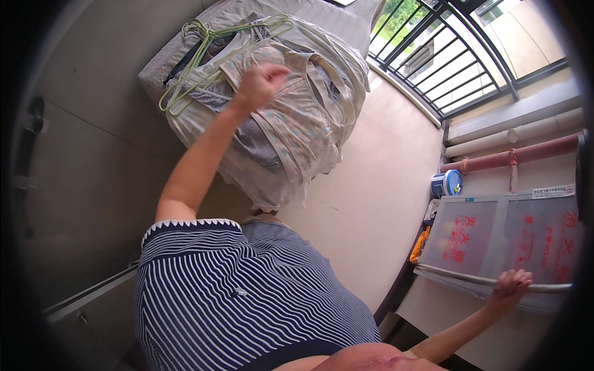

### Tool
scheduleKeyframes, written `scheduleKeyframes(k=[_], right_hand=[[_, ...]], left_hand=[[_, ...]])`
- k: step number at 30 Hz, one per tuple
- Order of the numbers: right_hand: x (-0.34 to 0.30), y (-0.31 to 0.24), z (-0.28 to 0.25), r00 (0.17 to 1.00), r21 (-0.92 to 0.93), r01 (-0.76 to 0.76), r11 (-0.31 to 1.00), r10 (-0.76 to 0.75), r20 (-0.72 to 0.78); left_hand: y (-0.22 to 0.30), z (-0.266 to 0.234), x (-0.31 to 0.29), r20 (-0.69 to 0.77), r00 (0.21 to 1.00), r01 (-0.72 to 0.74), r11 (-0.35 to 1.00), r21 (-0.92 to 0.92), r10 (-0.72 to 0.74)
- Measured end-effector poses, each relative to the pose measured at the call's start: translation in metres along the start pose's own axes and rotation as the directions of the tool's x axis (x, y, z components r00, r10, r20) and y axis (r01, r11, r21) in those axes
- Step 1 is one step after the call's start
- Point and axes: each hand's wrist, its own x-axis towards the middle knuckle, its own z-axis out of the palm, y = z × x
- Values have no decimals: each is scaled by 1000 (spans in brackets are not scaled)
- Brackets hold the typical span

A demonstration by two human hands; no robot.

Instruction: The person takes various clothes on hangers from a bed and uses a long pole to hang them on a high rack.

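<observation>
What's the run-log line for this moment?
left hand: curled over clothes, contact unclear; right hand: closed around metal rod; green hangers: atop clothes

A grey cloth-covered surface (162, 60) carries heaped clothes (297, 120) (pale, some patterned).

The fingers of the left hand (261, 86) are blurred, so one cannot tell whether they hold anything over the piled clothes (303, 123). These clothes cover much of what supports them, and the green hangers (179, 102) overlap so closely that their number is unclear. The palm of the right hand (513, 283) is hidden, and this hand covers a short part of the metal bar (458, 275). The dark rim at the right cuts off the grey cabinet (498, 229). Beside it, an orange thing (421, 244) is partly hidden, and its kind is not clear. At the top edge, a white object (342, 2) is mostly cut off.
</observation>
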Motion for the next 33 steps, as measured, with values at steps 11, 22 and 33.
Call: scheduleKeyframes(k=[11, 22, 33], right_hand=[[-95, 172, 55, 943, -53, -285, 957, 270, -192], [-105, 208, 73, 919, 33, -382, 924, 383, -88], [-159, 194, 50, 896, 93, -438, 894, 443, -38]], left_hand=[[-112, -124, 47, -557, 829, 510, 478, 716, -50], [-99, -127, 52, -584, 766, 204, 759, 619, 271], [87, -43, 67, -347, 815, -346, 870, 352, 464]])
